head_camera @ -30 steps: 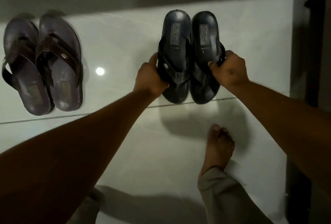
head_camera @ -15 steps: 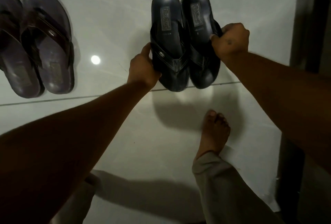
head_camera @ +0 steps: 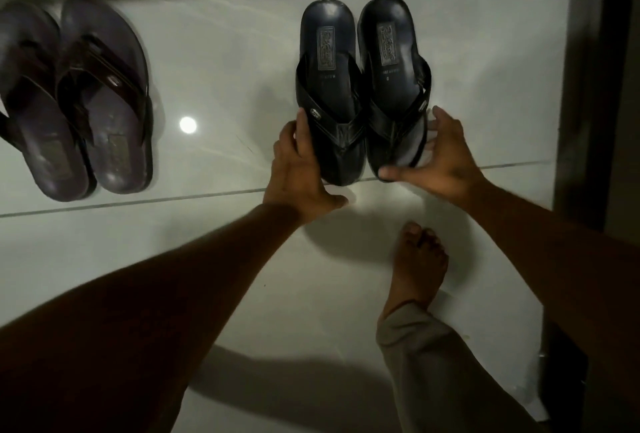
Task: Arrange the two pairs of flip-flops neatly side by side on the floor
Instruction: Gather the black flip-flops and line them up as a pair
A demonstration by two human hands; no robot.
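On the tiled floor point(head_camera: 214, 62) ahead of us, the black pair point(head_camera: 360, 86) lies side by side, soles touching, toes toward us. Our left hand point(head_camera: 298, 169) and right hand point(head_camera: 436, 162) flank its near end, fingers spread and loose, gripping nothing. Well apart at left lies the brown pair point(head_camera: 76, 103), its 2 flip-flops overlapping.

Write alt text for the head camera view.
Two open hands, left hand and right hand, flank a black pair of flip-flops lying side by side on a pale tiled floor. A brown pair lies further left.
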